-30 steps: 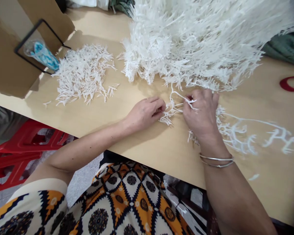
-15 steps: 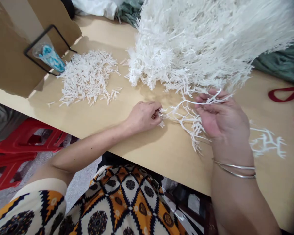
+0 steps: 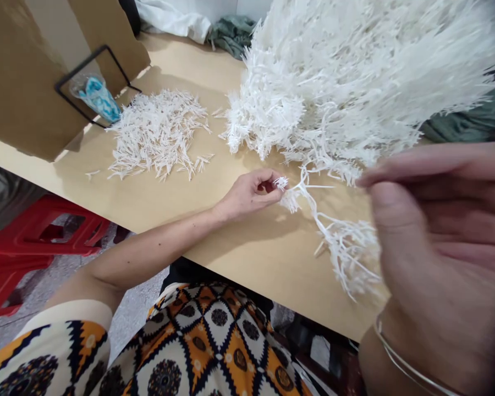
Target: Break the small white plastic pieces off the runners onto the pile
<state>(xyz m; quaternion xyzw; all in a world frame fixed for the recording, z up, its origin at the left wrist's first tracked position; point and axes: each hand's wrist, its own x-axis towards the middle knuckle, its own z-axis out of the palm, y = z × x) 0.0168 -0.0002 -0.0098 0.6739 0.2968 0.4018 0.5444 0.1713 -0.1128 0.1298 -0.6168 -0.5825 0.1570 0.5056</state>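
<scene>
Here's a smooth, pale wood-toned tabletop (image 3: 231,247) slanting across the room, its front edge dropping rightward past the person's body, with speckled grey floor (image 3: 138,297) and red plastic stools (image 3: 45,225) below left. A brown cardboard box (image 3: 20,77) walls off the far left; a huge, feathery white pile (image 3: 355,77) blocks the back right, dark green cloth (image 3: 457,121) beside it. Between box and pile sits a smaller heap of short white sprigs (image 3: 160,132). Tabletop runs from that heap to the left hand (image 3: 249,192), thumb and forefinger pinching the tip of a branching white plastic sprig (image 3: 313,206), which trails rightward in front of the pile. The right hand (image 3: 445,247) looms close, thumb and fingertips nearly meeting; I can't tell whether they grip anything.
</scene>
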